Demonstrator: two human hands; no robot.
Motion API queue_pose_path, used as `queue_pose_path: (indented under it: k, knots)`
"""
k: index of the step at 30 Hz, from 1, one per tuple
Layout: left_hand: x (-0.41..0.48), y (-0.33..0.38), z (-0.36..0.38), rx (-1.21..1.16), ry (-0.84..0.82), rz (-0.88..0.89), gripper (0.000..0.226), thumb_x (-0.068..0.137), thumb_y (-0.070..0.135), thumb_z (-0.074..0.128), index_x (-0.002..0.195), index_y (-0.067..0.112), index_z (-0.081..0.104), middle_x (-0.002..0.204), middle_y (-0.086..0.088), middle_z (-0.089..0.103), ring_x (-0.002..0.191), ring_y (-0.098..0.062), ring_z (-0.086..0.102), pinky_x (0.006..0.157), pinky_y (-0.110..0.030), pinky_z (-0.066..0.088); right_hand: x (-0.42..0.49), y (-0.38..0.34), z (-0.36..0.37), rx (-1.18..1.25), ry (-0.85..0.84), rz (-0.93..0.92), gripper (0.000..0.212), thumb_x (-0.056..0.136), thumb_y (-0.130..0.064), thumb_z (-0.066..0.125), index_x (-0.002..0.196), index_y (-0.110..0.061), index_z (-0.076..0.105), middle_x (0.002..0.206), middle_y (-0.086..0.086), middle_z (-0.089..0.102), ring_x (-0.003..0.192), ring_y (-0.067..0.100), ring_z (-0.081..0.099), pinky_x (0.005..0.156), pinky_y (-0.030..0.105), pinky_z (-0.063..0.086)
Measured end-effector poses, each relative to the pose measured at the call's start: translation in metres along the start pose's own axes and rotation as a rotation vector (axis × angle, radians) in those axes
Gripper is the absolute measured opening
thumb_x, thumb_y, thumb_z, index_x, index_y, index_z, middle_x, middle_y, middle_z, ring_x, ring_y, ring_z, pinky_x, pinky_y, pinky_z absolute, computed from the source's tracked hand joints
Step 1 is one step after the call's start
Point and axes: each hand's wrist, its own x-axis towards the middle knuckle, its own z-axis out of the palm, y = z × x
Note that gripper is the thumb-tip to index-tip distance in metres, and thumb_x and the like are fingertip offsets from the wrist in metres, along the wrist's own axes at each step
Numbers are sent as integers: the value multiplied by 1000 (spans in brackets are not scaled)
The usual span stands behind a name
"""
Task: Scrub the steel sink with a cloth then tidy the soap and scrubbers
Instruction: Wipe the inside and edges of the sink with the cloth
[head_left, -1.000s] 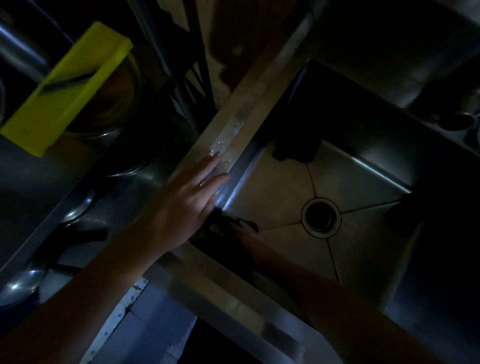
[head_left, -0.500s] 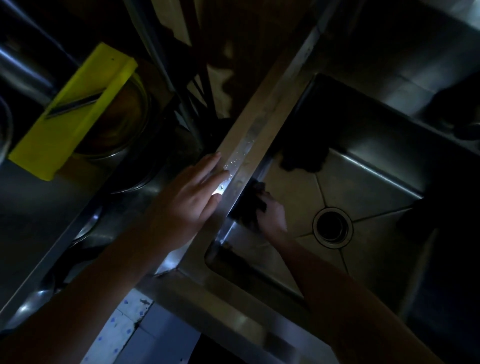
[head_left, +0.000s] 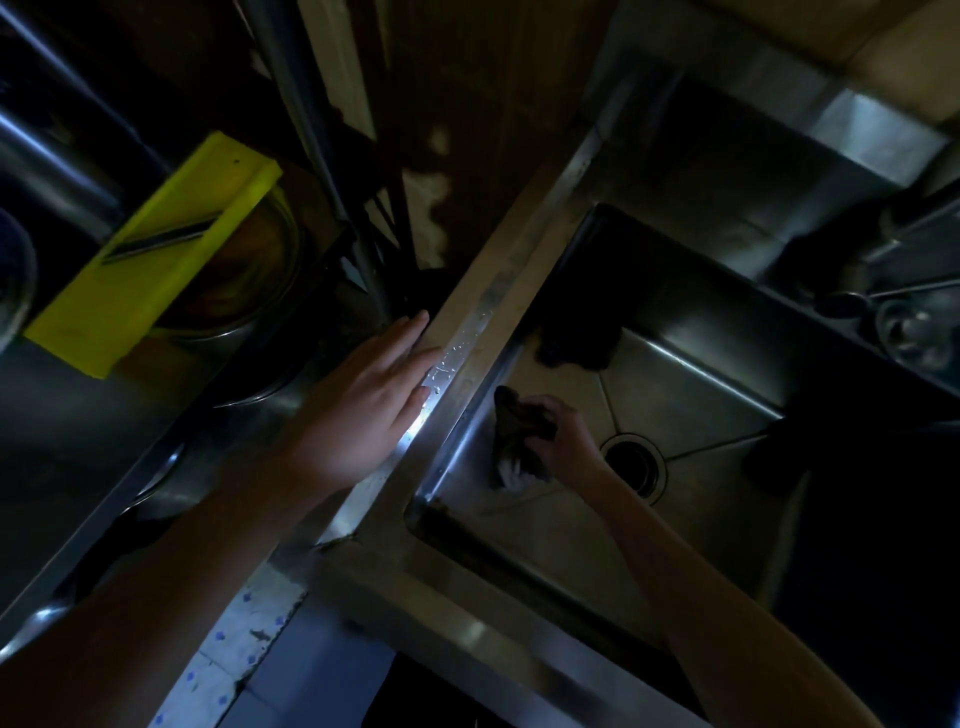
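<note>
The scene is dim. A steel sink (head_left: 691, 395) fills the right half, its round drain (head_left: 632, 464) near the middle of the floor. My right hand (head_left: 566, 441) is down inside the basin and grips a dark cloth (head_left: 517, 436) bunched against the floor near the left wall, just left of the drain. My left hand (head_left: 363, 410) lies flat with straight fingers on the wet left rim (head_left: 467, 343) of the sink. A dark lump (head_left: 576, 338), perhaps a scrubber, sits in the basin's far left corner.
A yellow slicer board (head_left: 150, 254) rests over steel bowls (head_left: 244, 291) on the left counter. Steel utensils (head_left: 909, 291) crowd the ledge at far right. A dark object (head_left: 774, 457) sits at the basin's right side. Tiled floor (head_left: 244, 654) shows below.
My right hand has moved the cloth along the sink floor by the left wall, from the near corner toward the middle. My left hand has stayed on the rim.
</note>
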Motion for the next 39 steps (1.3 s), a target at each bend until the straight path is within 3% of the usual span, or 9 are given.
queue_pose_path:
  k: [2, 5, 13, 17, 23, 26, 31, 35, 39]
  knots:
    - [-1, 2, -2, 1, 10, -4, 35, 90, 14, 55, 125, 8, 54, 146, -16, 37, 132, -31, 40, 105, -32, 29, -12, -12, -10, 7, 1, -25, 42, 74, 13, 57, 113, -2, 56, 102, 10, 65, 96, 21, 61, 82, 28, 47]
    - [-5, 5, -5, 5, 18, -13, 35, 91, 16, 53, 126, 9, 53, 148, -15, 34, 134, -29, 37, 104, -29, 27, -27, -30, -24, 7, 36, -73, 40, 79, 10, 60, 117, -2, 55, 104, 4, 61, 96, 15, 59, 75, 7, 43]
    - [-13, 12, -7, -46, 30, -66, 37, 93, 21, 50, 129, 12, 52, 151, -9, 30, 137, -26, 32, 104, -31, 30, -42, -80, -54, 187, 262, -113, 40, 81, 15, 55, 118, 1, 59, 106, 12, 64, 100, 21, 61, 81, 20, 50]
    - [-12, 13, -8, -69, 52, -78, 36, 93, 22, 51, 128, 13, 52, 151, -8, 30, 137, -25, 31, 106, -35, 33, -44, -106, -67, 177, 116, -134, 40, 82, 15, 53, 118, 0, 59, 106, 10, 62, 106, 26, 60, 78, 12, 48]
    - [-12, 13, -16, -88, 65, -83, 35, 93, 18, 53, 125, 7, 54, 149, -13, 33, 136, -28, 34, 105, -38, 35, -51, -130, -54, 246, -371, -8, 41, 81, 18, 47, 119, 5, 55, 106, 17, 61, 100, 25, 58, 89, 33, 48]
    - [-14, 12, -17, -91, 71, -97, 36, 93, 18, 52, 127, 7, 53, 150, -13, 31, 137, -28, 32, 106, -34, 30, -45, -139, -39, 85, -434, 15, 36, 80, 14, 51, 113, 1, 59, 94, 7, 63, 89, 15, 59, 81, 21, 48]
    - [-19, 8, -12, -120, 63, -120, 36, 94, 19, 49, 128, 8, 52, 151, -12, 29, 138, -27, 28, 108, -35, 27, -25, -142, -27, -16, -106, 31, 27, 82, 6, 58, 109, 6, 58, 87, 10, 59, 89, 23, 55, 70, 18, 45]
    - [-19, 5, -8, -138, 70, -131, 35, 94, 21, 48, 127, 11, 52, 151, -11, 28, 138, -26, 29, 107, -35, 28, -11, -140, -27, -55, 147, 28, 19, 80, -4, 64, 99, -3, 60, 74, -8, 51, 84, 15, 54, 69, 22, 42]
    - [-21, -1, -6, -150, 70, -145, 38, 96, 29, 40, 131, 15, 49, 153, -7, 25, 140, -24, 24, 107, -39, 30, -22, -139, -7, -131, 284, -158, 18, 78, -6, 64, 96, -7, 62, 100, 6, 57, 89, 22, 59, 77, 37, 55]
